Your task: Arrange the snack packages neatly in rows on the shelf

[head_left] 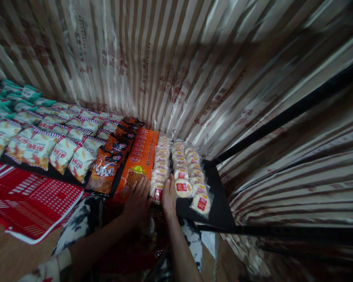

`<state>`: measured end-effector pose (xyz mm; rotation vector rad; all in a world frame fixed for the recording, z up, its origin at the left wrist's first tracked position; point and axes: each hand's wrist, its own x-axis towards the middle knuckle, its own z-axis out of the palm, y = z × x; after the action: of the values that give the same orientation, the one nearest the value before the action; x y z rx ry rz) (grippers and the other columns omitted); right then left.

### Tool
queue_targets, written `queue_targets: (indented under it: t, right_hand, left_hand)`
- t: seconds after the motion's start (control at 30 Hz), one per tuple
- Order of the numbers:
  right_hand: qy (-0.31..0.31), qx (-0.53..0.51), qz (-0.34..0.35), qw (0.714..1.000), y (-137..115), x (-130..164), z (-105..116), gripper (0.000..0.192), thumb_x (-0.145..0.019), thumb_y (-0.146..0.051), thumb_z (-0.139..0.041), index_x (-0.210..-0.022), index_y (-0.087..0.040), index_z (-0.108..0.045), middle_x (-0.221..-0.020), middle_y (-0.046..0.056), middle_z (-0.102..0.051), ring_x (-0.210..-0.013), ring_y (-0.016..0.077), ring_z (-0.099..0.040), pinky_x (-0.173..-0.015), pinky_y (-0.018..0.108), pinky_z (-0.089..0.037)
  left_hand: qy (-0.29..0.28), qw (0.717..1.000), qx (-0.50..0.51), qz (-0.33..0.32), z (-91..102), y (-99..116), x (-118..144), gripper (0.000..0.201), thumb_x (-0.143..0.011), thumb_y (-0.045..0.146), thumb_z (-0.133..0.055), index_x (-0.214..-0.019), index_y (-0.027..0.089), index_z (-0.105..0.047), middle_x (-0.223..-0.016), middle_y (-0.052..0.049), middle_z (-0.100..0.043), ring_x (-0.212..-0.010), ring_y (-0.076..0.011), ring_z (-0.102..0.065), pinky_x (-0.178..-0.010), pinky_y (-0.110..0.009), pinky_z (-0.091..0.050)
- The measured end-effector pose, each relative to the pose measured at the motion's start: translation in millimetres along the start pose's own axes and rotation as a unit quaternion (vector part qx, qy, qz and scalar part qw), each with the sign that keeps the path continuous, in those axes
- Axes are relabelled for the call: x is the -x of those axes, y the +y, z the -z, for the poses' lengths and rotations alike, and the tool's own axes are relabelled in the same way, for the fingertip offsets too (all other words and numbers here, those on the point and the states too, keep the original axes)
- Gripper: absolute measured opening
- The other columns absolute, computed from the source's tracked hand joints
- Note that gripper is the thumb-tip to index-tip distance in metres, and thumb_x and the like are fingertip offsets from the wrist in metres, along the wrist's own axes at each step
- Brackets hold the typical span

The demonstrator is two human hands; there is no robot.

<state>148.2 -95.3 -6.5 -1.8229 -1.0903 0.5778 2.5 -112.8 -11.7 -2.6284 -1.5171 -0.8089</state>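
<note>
My left hand (137,196) lies with fingers stretched over the near end of the overlapping orange snack packets (141,150). Its thumb side borders a column of round white crackers in clear wrappers (159,172). On the other side of that column stands my right hand (169,194), edge-on with straight fingers. It is between that column and a second column of the same wrapped crackers (182,188); whether it touches either one is hard to tell. A third cracker column (202,203) runs along the right. Neither hand grips anything visible.
All the packets lie on a black shelf (220,203). Left are brown-orange snack bags (104,172), white snack bags (38,145) and green bags (31,92). A red basket (32,203) is below left. Black metal bars (282,117) and a striped curtain (176,58) enclose the shelf.
</note>
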Motion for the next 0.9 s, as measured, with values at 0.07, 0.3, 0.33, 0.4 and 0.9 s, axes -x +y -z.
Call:
queue_targets:
  t: [0.07,0.3,0.33,0.4,0.9]
  right_hand:
    - [0.000,-0.009,-0.002,1.000,-1.3,-0.9,1.5,0.063,-0.092,-0.053,-0.026,-0.137,-0.013,-0.042,-0.140,0.016,-0.046,-0.132,0.0237,-0.040,-0.109,0.042,-0.030]
    - [-0.009,-0.040,-0.033,0.999,-8.1,-8.0,5.7,0.069,-0.090,-0.056,-0.025,-0.138,-0.009,-0.040,-0.144,0.017,-0.040,-0.136,0.0240,-0.034,-0.113,0.042,-0.024]
    - [-0.010,-0.041,-0.033,0.999,-7.8,-8.9,5.7,0.069,-0.090,-0.057,-0.025,-0.138,-0.009,-0.040,-0.144,0.017,-0.040,-0.136,0.0238,-0.033,-0.113,0.042,-0.023]
    - [-0.012,-0.041,-0.031,0.999,-6.3,-10.6,5.6,0.070,-0.090,-0.057,-0.024,-0.138,-0.009,-0.040,-0.144,0.017,-0.040,-0.136,0.0238,-0.033,-0.113,0.042,-0.023]
    - [0.019,0.013,-0.035,0.999,-12.3,-14.1,-12.0,0.078,-0.088,-0.060,-0.016,-0.139,-0.006,-0.038,-0.143,0.019,-0.041,-0.135,0.0271,-0.034,-0.111,0.042,-0.024]
  left_hand:
    - [0.005,1.000,0.014,0.002,2.4,-1.9,-1.4,0.049,-0.093,0.031,-0.034,-0.135,0.008,-0.044,-0.140,-0.014,-0.047,-0.135,-0.0237,-0.035,-0.111,-0.042,-0.030]
    - [0.019,0.999,0.013,0.031,10.9,-20.1,-31.7,0.042,-0.094,0.026,-0.034,-0.127,0.011,-0.053,-0.138,-0.014,-0.050,-0.134,-0.0272,-0.037,-0.106,-0.046,-0.037]
    - [0.013,0.999,0.007,0.044,11.0,-24.2,-39.0,0.042,-0.093,0.026,-0.035,-0.129,0.013,-0.053,-0.140,-0.013,-0.047,-0.135,-0.0285,-0.035,-0.106,-0.049,-0.036]
    - [0.011,0.999,-0.003,0.053,9.6,-32.8,-52.7,0.043,-0.092,0.028,-0.038,-0.132,0.017,-0.050,-0.143,-0.012,-0.044,-0.137,-0.0308,-0.032,-0.105,-0.053,-0.035]
    - [-0.056,0.998,-0.018,0.014,5.2,-44.4,-60.2,0.043,-0.091,0.038,-0.043,-0.130,0.021,-0.052,-0.141,-0.010,-0.047,-0.136,-0.0291,-0.034,-0.113,-0.054,-0.023]
